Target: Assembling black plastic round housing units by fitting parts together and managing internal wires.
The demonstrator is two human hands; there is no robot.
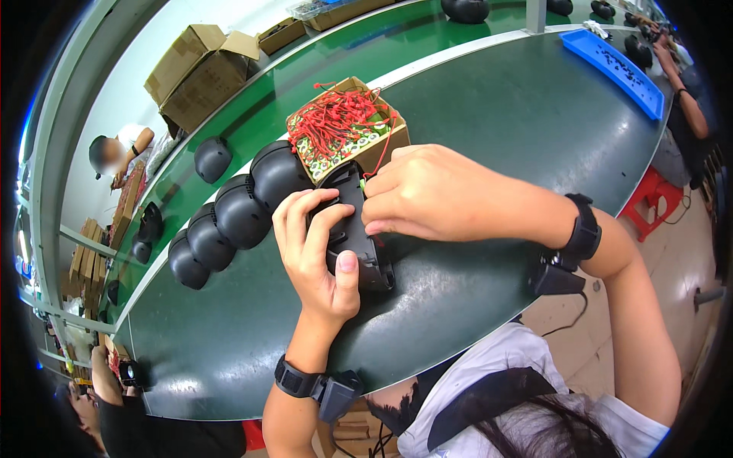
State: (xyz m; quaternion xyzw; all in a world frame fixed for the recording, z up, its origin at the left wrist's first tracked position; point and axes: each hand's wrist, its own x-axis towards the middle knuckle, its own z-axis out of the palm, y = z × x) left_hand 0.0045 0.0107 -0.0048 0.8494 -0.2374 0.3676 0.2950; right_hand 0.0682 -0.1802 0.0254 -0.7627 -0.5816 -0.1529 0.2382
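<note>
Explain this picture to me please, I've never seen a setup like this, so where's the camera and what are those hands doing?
There's no robot here: these are a person's bare hands. The single picture comes from a wide fisheye camera on that person's head, looking down, so straight edges look bent.

The left hand holds a black housing. The right hand is at its right edge, fingers bent; what they may be pinching is mostly hidden. Each wrist wears a black band.

On the green table, just beyond the housing, is a box with red wires on top. Four black domes line up to the left, and a blue tray of small dark pieces lies at the far right.
</note>
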